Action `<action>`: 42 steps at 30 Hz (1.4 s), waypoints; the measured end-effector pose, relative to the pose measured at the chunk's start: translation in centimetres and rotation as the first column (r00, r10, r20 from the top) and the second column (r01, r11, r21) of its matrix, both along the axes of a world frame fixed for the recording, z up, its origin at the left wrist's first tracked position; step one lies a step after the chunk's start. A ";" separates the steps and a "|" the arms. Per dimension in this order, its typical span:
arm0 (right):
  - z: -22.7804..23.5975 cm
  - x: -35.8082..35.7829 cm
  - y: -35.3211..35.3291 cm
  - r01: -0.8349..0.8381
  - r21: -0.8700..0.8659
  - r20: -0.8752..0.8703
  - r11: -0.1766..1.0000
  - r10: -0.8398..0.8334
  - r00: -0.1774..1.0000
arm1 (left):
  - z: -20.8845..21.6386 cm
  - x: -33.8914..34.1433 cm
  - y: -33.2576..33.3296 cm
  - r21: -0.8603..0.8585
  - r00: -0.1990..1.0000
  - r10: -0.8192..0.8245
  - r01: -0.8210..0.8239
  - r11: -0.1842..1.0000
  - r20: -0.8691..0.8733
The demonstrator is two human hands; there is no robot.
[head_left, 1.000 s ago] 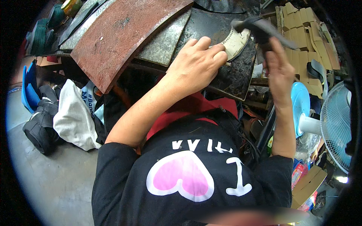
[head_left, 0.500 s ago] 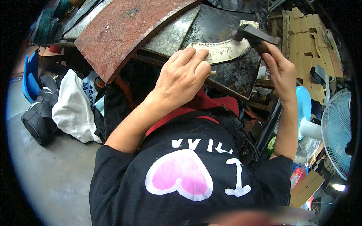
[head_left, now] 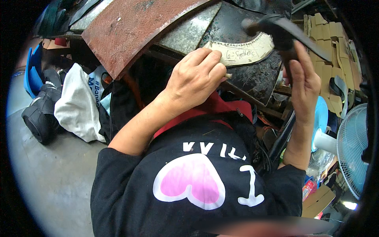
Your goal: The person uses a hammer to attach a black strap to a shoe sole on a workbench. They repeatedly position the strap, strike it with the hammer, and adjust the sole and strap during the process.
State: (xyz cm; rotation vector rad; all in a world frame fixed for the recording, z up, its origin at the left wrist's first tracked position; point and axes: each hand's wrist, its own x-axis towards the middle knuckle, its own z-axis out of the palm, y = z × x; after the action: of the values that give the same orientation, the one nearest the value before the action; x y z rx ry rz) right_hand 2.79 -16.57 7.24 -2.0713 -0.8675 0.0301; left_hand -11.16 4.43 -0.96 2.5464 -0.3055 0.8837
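My right hand (head_left: 304, 81) is wrapped round the handle of a dark hammer (head_left: 284, 33), raised and slightly blurred over the workbench. A curved cream template (head_left: 246, 53), with handwriting on it and a row of small dark marks along its inner edge, lies on the dark bench top. The hammer head hides its far right end. My left hand (head_left: 195, 79) is closed at the template's left end, fingers curled over it. By its thumb, a small pale rod end (head_left: 227, 75) sticks out; I cannot tell whether the hand holds it.
A reddish-brown sheet (head_left: 138, 29) overhangs the bench's left part, beside a grey metal plate (head_left: 187, 33). Stacked cardboard (head_left: 325, 55) stands at the far right, with a light-blue fan (head_left: 355, 146) below it. Black shoes (head_left: 41, 118) and a white cloth (head_left: 77, 104) lie left.
The hammer has lifted off the template, up and to the right, with my right hand. My left hand stays at the template's left end. The whole view has shifted slightly.
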 end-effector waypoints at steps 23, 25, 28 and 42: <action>-1.1 -1.1 3.6 -0.132 -0.133 0.206 0.982 0.157 0.966 | -0.4 0.1 -0.4 0.041 0.997 0.047 -0.049 0.998 0.054; -1.6 -1.3 3.8 -0.107 -0.131 0.232 0.986 0.135 0.963 | -0.4 0.0 -0.5 0.036 0.998 0.049 -0.050 0.998 0.034; -1.8 -1.4 3.8 -0.095 -0.360 0.310 0.928 0.215 0.926 | -0.2 -0.1 -0.4 0.041 1.000 0.022 -0.022 0.999 0.003; -4.1 4.7 -3.1 0.267 -0.352 0.344 0.897 -0.142 0.928 | 0.6 0.6 -0.4 0.061 0.999 0.019 -0.017 0.998 -0.026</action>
State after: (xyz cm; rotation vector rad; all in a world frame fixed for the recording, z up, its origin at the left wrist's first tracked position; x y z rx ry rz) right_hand 7.50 -19.68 3.13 -2.5907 -0.8729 -0.2659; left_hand -10.52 4.07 -0.40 2.6183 -0.3064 0.8582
